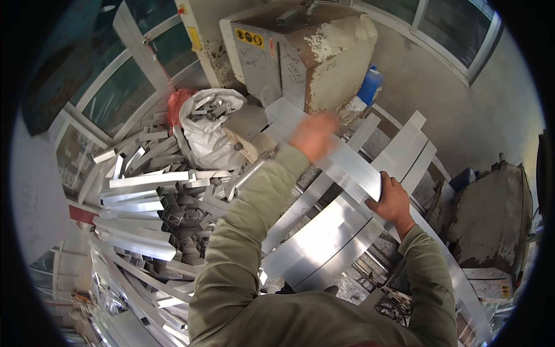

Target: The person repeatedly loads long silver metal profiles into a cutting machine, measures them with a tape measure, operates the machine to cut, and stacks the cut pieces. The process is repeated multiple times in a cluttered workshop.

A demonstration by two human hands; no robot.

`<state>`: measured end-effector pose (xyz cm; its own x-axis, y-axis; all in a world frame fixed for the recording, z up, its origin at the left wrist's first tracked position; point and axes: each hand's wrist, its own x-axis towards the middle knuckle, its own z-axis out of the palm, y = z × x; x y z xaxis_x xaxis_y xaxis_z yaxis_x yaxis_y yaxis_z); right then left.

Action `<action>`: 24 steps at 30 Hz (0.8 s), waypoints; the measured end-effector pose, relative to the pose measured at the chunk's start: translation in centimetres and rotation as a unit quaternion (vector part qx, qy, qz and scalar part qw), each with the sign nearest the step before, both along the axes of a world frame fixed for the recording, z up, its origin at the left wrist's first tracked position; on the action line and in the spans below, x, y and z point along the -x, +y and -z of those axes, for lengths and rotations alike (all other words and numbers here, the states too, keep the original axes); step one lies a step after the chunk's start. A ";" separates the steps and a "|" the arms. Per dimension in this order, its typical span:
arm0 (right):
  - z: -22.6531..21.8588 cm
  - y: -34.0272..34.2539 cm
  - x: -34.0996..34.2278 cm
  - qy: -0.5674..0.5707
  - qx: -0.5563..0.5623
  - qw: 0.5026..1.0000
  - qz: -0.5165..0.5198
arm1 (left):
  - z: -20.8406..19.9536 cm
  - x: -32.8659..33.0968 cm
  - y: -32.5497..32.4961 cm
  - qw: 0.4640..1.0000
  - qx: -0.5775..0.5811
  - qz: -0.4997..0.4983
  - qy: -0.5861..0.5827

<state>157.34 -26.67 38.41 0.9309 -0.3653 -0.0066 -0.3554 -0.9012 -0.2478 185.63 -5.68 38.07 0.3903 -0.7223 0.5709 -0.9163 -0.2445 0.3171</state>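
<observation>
A flat silver metal profile [352, 168] lies slantwise in front of me, its far end close to a large worn machine [272, 63]. My right hand [394, 201] has its thumb and fingers wrapped round the near right end of the profile. Over the profile's far half is my left hand [315, 136], smeared by motion; whether it touches the metal and how its fingers stand cannot be made out. Under and beside this profile, wide silver profiles [312, 240] rest across metal rails, running from lower left to upper right.
Many short metal offcuts [173, 214] are heaped at my left. Behind them stands a white sack [205, 139] of scraps, against a red bag [179, 107]. A blue jug [370, 87] sits beside the machine. Another worn machine [491, 214] is at the right.
</observation>
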 end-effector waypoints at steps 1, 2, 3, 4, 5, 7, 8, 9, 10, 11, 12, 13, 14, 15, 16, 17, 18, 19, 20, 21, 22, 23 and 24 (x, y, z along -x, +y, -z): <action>0.0 -0.2 0.1 0.000 -0.002 1.000 0.004 | -3.3 -2.8 -0.3 0.996 0.051 -0.073 -0.002; 0.0 -0.3 0.3 0.001 -0.003 1.000 0.008 | -6.9 -5.5 -0.7 0.980 0.151 -0.131 0.022; 0.3 -0.7 0.9 -0.005 0.005 1.000 0.014 | -10.0 -8.7 -1.8 0.964 0.209 -0.166 -0.004; 0.5 -0.4 0.2 -0.011 0.001 1.000 0.000 | -11.9 -13.4 -1.1 0.931 0.270 -0.215 -0.116; 0.6 -0.4 0.0 -0.013 0.001 1.000 -0.003 | -13.7 -16.8 -1.2 0.912 0.291 -0.268 -0.108; 0.3 -0.5 0.1 -0.014 0.002 1.000 0.002 | -16.4 -21.5 -2.0 0.900 0.241 -0.349 -0.099; 0.0 -0.6 0.1 -0.010 0.001 1.000 0.004 | -17.0 -22.6 -2.9 0.906 0.226 -0.352 -0.060; 0.1 -0.6 -0.1 -0.015 0.000 1.000 -0.003 | -17.3 -24.3 -2.9 0.906 0.212 -0.365 -0.034; 0.3 -0.9 0.0 -0.020 0.002 1.000 -0.002 | -17.9 -24.8 -3.9 0.906 0.202 -0.371 -0.006; 0.3 -1.1 0.1 -0.026 -0.002 1.000 -0.004 | -18.3 -25.2 -4.7 0.908 0.169 -0.384 0.016; 0.3 -1.0 0.1 -0.033 0.001 0.999 -0.003 | -18.8 -24.6 -5.0 0.907 0.135 -0.396 0.039; 0.1 -1.0 0.0 -0.019 -0.001 1.000 0.001 | -19.4 -24.1 -5.1 0.904 0.101 -0.410 0.061; -0.3 -0.9 -0.2 -0.005 -0.003 1.000 0.003 | -19.7 -25.4 -5.0 0.906 0.129 -0.398 0.069; -0.4 -0.5 -0.9 -0.013 -0.008 1.000 -0.018 | -19.3 -27.6 -2.4 0.900 0.150 -0.403 0.072; -0.1 -0.9 -0.3 -0.015 -0.004 1.000 -0.005 | -19.5 -25.4 -3.9 0.906 0.164 -0.380 0.090; 0.3 -1.4 -0.1 -0.017 0.000 1.000 0.005 | -18.9 -22.6 -5.0 0.893 0.198 -0.394 0.085; 0.6 -1.4 0.0 -0.018 0.000 1.000 -0.001 | -18.4 -22.2 -3.7 0.894 0.271 -0.350 0.069; 1.1 -1.3 0.0 -0.029 0.006 1.000 -0.004 | -17.3 -22.2 -1.4 0.887 0.339 -0.309 0.053; 1.4 -1.5 -0.1 -0.030 0.002 1.000 -0.002 | -16.1 -22.1 0.5 0.874 0.404 -0.267 0.036; 1.5 -1.6 0.2 -0.024 0.005 1.000 0.006 | -15.3 -20.0 2.1 0.865 0.432 -0.256 0.021; 1.1 -1.5 0.6 -0.020 0.009 1.000 0.014 | -14.4 -17.4 4.1 0.854 0.460 -0.242 0.004; 0.8 -0.9 0.5 -0.019 0.005 1.000 0.009 | -12.8 -15.5 7.1 0.840 0.497 -0.217 0.023; 0.7 -0.6 0.0 -0.018 0.002 1.000 0.001 | -11.3 -12.6 10.3 0.840 0.508 -0.178 0.069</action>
<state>157.38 -27.26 37.75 0.9294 -0.3679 0.0283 -0.3490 -0.9014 -0.2562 198.21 4.64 49.39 0.5907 0.2876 0.7538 -0.7801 -0.0351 0.6247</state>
